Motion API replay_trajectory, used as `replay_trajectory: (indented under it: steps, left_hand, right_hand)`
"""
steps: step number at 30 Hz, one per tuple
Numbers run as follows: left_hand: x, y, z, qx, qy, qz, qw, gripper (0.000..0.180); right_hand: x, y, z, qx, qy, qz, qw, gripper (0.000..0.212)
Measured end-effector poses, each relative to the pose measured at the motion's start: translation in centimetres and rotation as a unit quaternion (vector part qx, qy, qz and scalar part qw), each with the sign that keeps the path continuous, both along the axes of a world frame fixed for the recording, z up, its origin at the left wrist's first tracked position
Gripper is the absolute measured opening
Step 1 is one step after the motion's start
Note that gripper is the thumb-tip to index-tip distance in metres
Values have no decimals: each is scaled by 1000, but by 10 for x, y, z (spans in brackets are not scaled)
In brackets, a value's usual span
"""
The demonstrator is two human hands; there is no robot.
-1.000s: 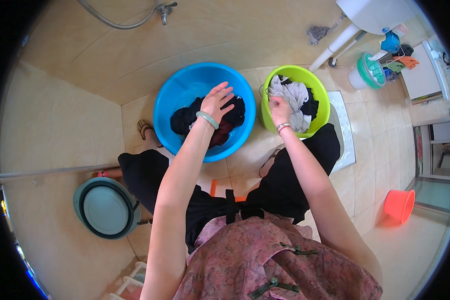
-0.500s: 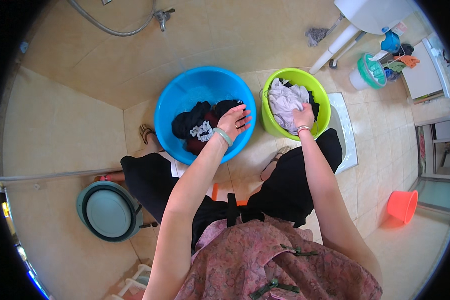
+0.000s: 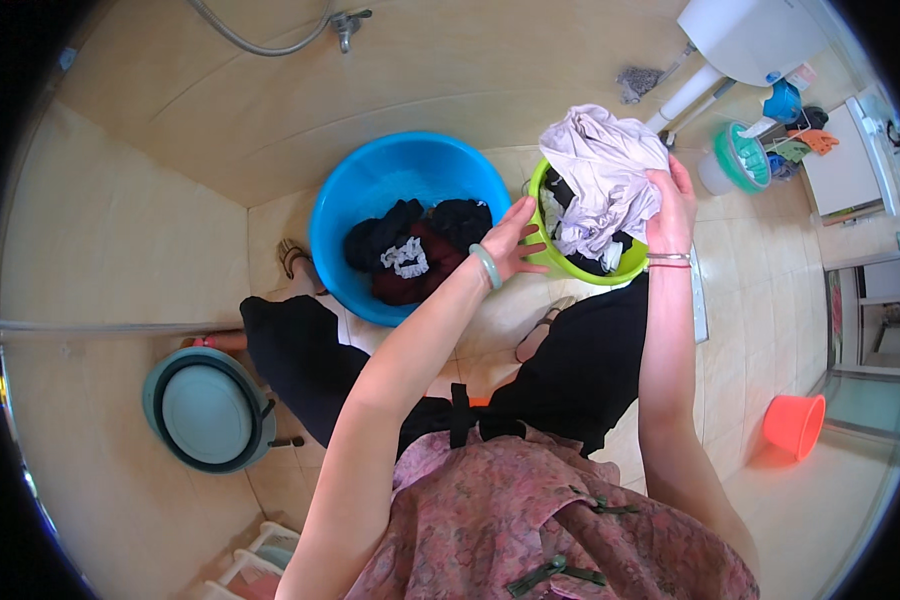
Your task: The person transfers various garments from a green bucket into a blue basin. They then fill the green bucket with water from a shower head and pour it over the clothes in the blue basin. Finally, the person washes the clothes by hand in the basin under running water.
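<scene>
My right hand (image 3: 674, 208) grips a crumpled pale lilac garment (image 3: 602, 165), raised above the lime-green bucket (image 3: 620, 274). Part of the cloth hangs down into the bucket, where black and white clothes (image 3: 562, 190) lie. My left hand (image 3: 511, 241) has its fingers spread and holds nothing; it is beside the bucket's left rim. To its left stands a large blue basin (image 3: 332, 236) with water in it. Black and dark red clothes (image 3: 415, 270) lie there in a heap, with a white ruffled piece (image 3: 404, 258) on top.
A tap (image 3: 346, 32) with a hose is on the wall behind the blue basin. A folded grey-green basin (image 3: 208, 416) sits at left, an orange-red bucket (image 3: 795, 427) at right. A bin (image 3: 736, 160) with a green liner stands at back right. My feet flank the floor between.
My right hand has lifted the pale lilac garment up out of the green bucket. My left hand has moved from over the blue basin rightward to the bucket's rim. The tap's water stream no longer shows.
</scene>
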State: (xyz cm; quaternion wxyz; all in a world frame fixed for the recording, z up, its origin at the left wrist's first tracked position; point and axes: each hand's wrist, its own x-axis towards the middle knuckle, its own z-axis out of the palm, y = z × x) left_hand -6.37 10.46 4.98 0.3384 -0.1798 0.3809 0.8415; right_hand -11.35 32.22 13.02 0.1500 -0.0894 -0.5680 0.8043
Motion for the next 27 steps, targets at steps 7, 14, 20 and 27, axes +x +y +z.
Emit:
replay_trajectory:
  steps: [7,14,20,27]
  left_hand:
    - [-8,-34,19,217,139,23,966,81]
    - [-4,-107,54,268,175,173,931,52]
    - [-4,-160,63,127,156,229,952,39]
    - [-4,-192,44,32,175,312,933,30]
  right_hand:
    - [33,-72,47,-20,39,134,990,44]
    - [46,-124,18,-18,11,250,968,43]
    - [39,-154,11,40,26,323,945,43]
    - [26,-170,-77,245,-19,329,912,19]
